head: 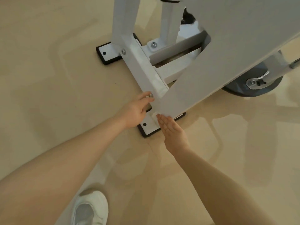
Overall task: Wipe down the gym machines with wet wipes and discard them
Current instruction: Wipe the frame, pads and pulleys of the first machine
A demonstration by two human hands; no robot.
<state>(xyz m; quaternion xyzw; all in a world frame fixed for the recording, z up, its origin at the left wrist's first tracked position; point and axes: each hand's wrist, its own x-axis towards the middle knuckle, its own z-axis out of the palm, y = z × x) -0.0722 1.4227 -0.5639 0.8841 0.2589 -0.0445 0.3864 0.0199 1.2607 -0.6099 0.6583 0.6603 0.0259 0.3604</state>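
Mid-wipe, low on machine: right hand (174, 132), fingers straight, presses wet wipe (155, 114) onto near foot plate (148, 127) of white base bar (144, 69); left hand (137, 109) relaxed, touching bar; upper frame and discarding probably remain.

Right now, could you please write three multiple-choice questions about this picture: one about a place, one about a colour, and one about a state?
1. Where do the right hand fingertips press the wet wipe?
A. the near foot plate
B. the grey wheel
C. the floor

2. What colour is the machine frame?
A. black
B. white
C. red

3. How is the left hand?
A. clenched in a fist
B. gripping a bottle
C. open, fingers on the frame

Answers: 1 A, the fingertips lie at that plate; 2 B, its beams are white; 3 C, the fingers are straight.
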